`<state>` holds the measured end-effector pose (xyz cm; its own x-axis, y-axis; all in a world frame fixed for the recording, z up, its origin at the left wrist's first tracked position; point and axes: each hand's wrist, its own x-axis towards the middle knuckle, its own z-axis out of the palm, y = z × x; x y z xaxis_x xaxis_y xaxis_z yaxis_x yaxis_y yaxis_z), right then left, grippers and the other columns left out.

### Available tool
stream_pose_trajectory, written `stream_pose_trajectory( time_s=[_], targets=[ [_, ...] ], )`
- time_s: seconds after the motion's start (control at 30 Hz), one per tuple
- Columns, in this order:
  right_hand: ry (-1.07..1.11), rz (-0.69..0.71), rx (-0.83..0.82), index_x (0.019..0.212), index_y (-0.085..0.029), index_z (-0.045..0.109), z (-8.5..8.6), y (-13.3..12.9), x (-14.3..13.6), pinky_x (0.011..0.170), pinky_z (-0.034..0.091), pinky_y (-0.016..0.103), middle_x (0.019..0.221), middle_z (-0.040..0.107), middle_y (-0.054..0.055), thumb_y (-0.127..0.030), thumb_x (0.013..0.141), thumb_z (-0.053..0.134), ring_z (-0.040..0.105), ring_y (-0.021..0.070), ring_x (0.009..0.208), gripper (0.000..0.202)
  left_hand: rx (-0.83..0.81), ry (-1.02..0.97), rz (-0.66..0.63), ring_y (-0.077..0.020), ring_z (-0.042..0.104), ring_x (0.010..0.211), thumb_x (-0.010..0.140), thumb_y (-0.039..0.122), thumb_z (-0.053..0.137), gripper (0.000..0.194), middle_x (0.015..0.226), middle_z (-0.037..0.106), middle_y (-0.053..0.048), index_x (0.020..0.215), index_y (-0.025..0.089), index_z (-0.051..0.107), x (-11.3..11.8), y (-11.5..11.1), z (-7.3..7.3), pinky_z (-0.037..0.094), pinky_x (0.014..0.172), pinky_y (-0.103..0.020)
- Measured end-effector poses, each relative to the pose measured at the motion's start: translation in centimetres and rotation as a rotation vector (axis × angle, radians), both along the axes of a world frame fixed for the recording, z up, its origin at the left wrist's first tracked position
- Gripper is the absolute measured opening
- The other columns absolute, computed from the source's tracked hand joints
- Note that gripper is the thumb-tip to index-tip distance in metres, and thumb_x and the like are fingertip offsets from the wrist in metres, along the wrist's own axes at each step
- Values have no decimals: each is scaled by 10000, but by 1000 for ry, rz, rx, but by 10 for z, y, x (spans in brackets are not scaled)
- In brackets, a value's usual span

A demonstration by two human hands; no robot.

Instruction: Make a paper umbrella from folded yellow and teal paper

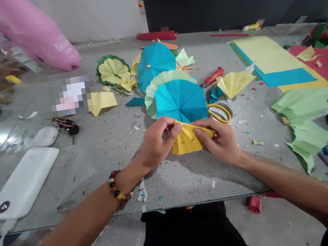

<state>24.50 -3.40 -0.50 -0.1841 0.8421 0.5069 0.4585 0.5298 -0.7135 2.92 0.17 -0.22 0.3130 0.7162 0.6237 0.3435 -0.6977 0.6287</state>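
A pleated yellow paper fan (187, 141) with a scalloped edge is pinched between my two hands above the grey table. My left hand (159, 139) grips its upper left side with thumb and fingers, and my right hand (220, 135) pinches its right side. Just beyond them lies a pleated blue paper round (180, 97), partly over a pale green scalloped round (154, 99). Another blue paper round (155, 63) is farther back. Yellow-handled scissors (223, 114) lie past my right hand, their blades hidden.
A red-handled knife (214, 76) and a pale yellow paper fan (234, 83) lie right of the rounds. Coloured paper sheets (271, 52) and crumpled green paper (300, 102) are at the right. On the left are a white power bank (24, 180), keys (68, 125) and a pink bag (39, 39).
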Motion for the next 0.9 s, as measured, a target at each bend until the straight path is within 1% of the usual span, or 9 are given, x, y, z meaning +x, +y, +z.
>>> stream_pose_trajectory(
  time_s=[0.23, 0.47, 0.63, 0.77, 0.83, 0.9],
  targets=[
    [-7, 26, 2, 1164, -259, 711, 1, 0, 0, 784, 601, 290, 1063, 793, 21, -236, 980, 616, 740, 156, 911, 207, 6, -28, -21, -86, 601, 682, 1032, 335, 567, 154, 780, 642, 18, 965, 198, 591, 1, 0, -2, 492, 634, -193],
    [-9, 41, -7, 1157, -253, 711, 1, 0, 0, 755, 588, 266, 1043, 790, 17, -232, 980, 620, 733, 144, 897, 200, 6, -38, -6, -93, 608, 686, 1034, 337, 557, 182, 776, 656, 10, 930, 196, 607, 0, -1, -1, 497, 648, -208],
    [-13, 45, -3, 1152, -254, 712, 2, 0, 0, 753, 586, 268, 1030, 790, 17, -229, 981, 617, 731, 144, 882, 197, -9, -17, -17, -80, 600, 652, 1034, 322, 559, 182, 745, 648, 22, 917, 195, 616, -1, -1, -1, 480, 612, -191],
    [-9, 31, 4, 1146, -263, 715, 1, 0, -1, 757, 584, 252, 1034, 791, 9, -222, 974, 630, 733, 137, 884, 197, -10, -55, -10, -86, 663, 717, 1013, 314, 606, 136, 827, 715, 3, 960, 196, 648, 0, -1, -1, 520, 658, -186],
    [0, 19, 0, 1131, -264, 718, 0, -1, -1, 719, 575, 239, 1009, 789, 5, -225, 969, 642, 728, 129, 849, 184, -39, -97, -28, -95, 686, 754, 1004, 323, 622, 131, 881, 738, -11, 986, 200, 662, 1, -2, -1, 539, 673, -188],
    [11, 26, -21, 1112, -258, 718, 0, -1, -1, 671, 564, 229, 969, 783, 3, -232, 965, 652, 717, 120, 798, 163, -108, -149, -68, -95, 680, 736, 1003, 340, 623, 143, 868, 730, -11, 993, 202, 661, 2, -2, -3, 534, 639, -182]
  ],
)
